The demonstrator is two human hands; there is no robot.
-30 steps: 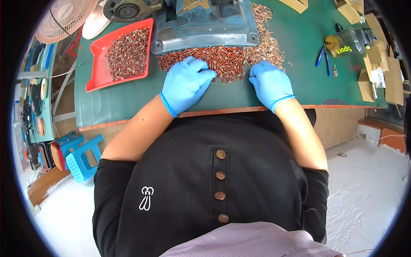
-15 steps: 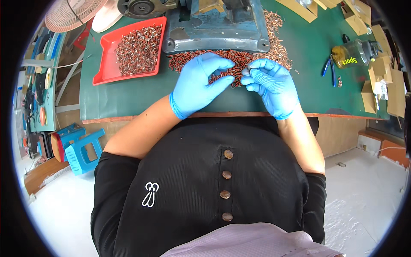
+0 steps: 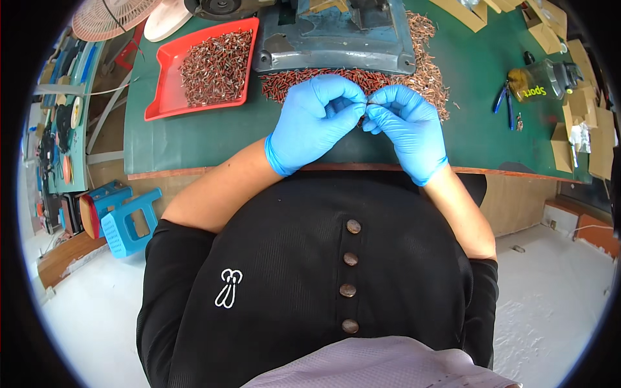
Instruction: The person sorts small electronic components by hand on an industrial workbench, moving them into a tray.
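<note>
Left hand (image 3: pixel 317 123) & right hand (image 3: pixel 404 123) in blue gloves pinch one tiny part between fingertips – held just over the pile of small reddish-brown metal pieces (image 3: pixel 310 81) on the green table (image 3: pixel 194 139).

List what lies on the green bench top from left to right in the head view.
Red tray of small brown parts → grey machine base → left hand → right hand → blue-handled pliers → yellowish bottle → cardboard boxes.

I worked in a small workshop: green-matted worktop (image 3: pixel 194 139), grey metal machine (image 3: pixel 336 39), loose heap of small reddish parts (image 3: pixel 424 77), red tray (image 3: pixel 162 97) full of them, blue-handled pliers (image 3: pixel 503 103), cardboard boxes (image 3: pixel 585 103), blue plastic stools (image 3: pixel 126 216) on a bare floor.
</note>
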